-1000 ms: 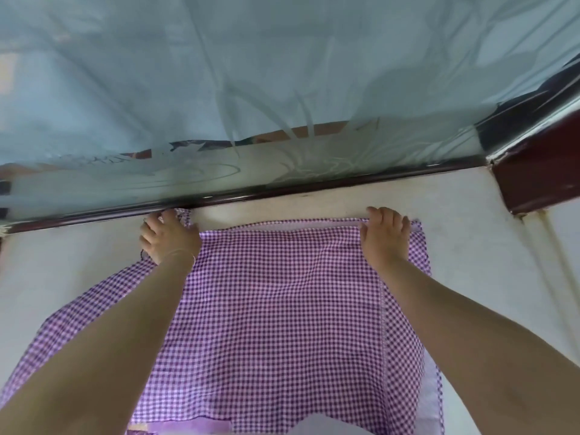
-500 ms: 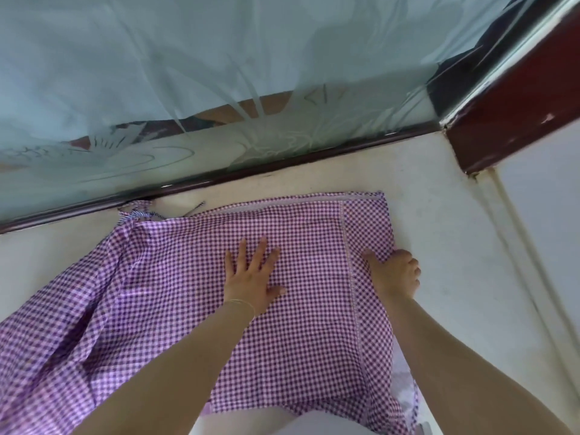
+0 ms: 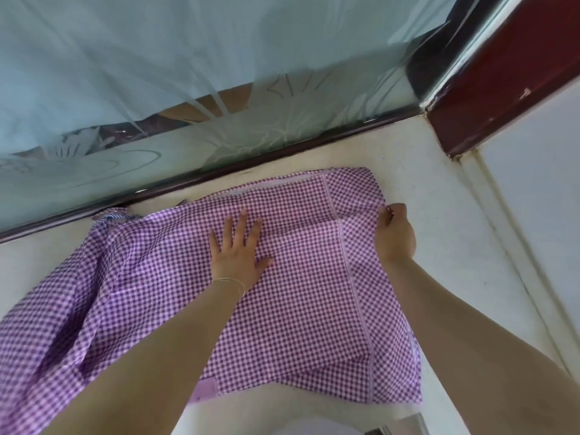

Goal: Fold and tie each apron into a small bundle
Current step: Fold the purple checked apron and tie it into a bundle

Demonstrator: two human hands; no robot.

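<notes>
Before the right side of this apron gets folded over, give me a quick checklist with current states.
1. Left hand flat on the apron, pinning the middle: ok.
2. Right hand has a grip on the right edge: ok, fingers curled round the fabric.
3. Middle panel smooth: ok.
4. Left part of the apron flat: not ok, it lies rumpled.
5. Tie strings free: cannot tell; only a bunched bit shows near the window frame.
6. Near edge on the ledge: cannot tell.
</notes>
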